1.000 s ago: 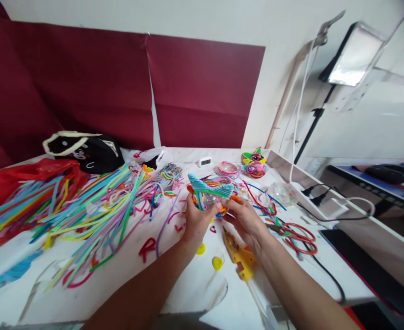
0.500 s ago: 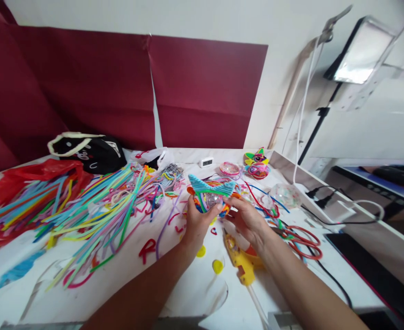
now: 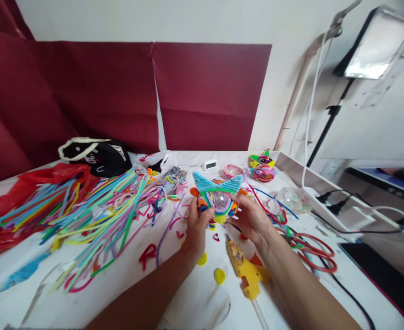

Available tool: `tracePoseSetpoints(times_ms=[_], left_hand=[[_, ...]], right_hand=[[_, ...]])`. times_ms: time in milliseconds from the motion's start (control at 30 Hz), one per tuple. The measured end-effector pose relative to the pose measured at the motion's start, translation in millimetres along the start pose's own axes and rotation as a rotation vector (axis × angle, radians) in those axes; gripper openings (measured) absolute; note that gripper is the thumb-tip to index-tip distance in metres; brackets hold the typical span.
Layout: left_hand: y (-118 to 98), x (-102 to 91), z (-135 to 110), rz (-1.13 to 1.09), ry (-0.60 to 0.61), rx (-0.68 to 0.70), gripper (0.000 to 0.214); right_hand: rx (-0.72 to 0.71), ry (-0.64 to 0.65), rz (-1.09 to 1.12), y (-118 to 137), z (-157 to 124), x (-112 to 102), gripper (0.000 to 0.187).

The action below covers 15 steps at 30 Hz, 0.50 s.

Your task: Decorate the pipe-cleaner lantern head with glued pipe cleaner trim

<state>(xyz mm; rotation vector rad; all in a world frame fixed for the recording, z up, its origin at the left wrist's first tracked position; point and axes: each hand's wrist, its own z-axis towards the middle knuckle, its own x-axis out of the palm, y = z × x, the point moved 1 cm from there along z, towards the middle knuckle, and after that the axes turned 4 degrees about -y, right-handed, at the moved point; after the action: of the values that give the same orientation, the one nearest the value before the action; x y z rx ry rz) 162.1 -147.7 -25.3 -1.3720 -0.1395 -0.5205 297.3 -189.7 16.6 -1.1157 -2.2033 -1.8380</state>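
Observation:
I hold a colourful pipe-cleaner craft (image 3: 217, 196) between both hands above the white table (image 3: 195, 293). It has two blue pointed ears, a clear ball in its middle and rings of bright pipe cleaner around it. My left hand (image 3: 196, 227) grips its left side with thumb and fingers. My right hand (image 3: 253, 221) grips its right side. A yellow glue gun (image 3: 246, 269) lies on the table just under my right wrist.
A big heap of loose pipe cleaners (image 3: 95, 206) spreads over the left half, beside a red plastic bag (image 3: 33, 181) and a black bag (image 3: 96, 156). Red scissors (image 3: 313, 250), clear balls (image 3: 293, 198), a finished craft (image 3: 262, 166), cables and a lamp stand occupy the right.
Both hands have turned the craft so that its front with the clear ball faces me, and raised it slightly. The view has shifted a little to the left.

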Motion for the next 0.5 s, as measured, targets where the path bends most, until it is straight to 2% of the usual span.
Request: tracePoseSetpoints(times_ms=[233,500], left_hand=[[-2,5.6,-7,-0.043,0.039,-0.029,0.043],[-6,8.5,-11,-0.040,0.024,-0.023,0.046]], right_hand=[[-0.006,-0.001,0.075,0,1,-11,0.030],[-0.057,0.118,0.181,-2,-6,-6,0.023]])
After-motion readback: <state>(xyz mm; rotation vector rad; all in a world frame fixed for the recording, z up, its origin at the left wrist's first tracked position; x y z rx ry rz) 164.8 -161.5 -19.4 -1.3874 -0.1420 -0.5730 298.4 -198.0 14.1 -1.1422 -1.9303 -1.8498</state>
